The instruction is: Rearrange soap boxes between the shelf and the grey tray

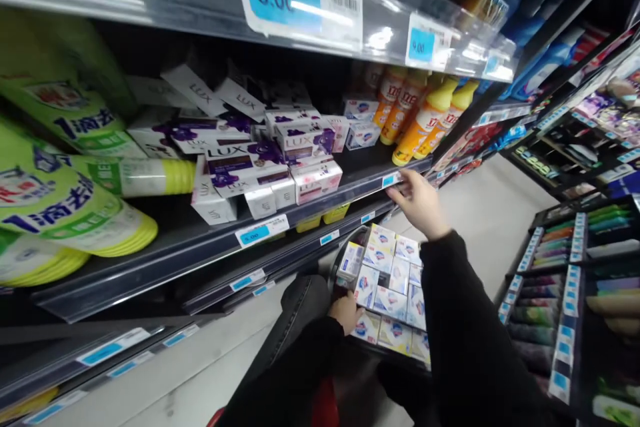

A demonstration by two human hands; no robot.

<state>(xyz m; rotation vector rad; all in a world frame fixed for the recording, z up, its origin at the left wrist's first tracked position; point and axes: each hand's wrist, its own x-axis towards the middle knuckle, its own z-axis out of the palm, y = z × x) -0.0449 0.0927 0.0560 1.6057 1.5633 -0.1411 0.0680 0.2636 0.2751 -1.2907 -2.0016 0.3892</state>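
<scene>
My right hand (419,203) reaches to the front edge of the shelf, its fingertips beside a small blue-and-white price label (390,180). Its fingers are partly bent and a little apart, with nothing visible in them. Low in front of me is a dark basket (336,260) packed with boxed soap bars (390,301), white with blue, red and yellow print. My left hand (345,312) is closed around the basket's near left rim, close to the boxes. My right sleeve covers the basket's right side.
On the shelf lie purple-and-white LUX soap boxes (245,160), more white soap boxes (363,135) and orange bottles (425,120). Large green bottles (65,200) stand at left. An upper shelf edge (190,10) overhangs. Across the aisle floor (483,213) is another rack (545,293).
</scene>
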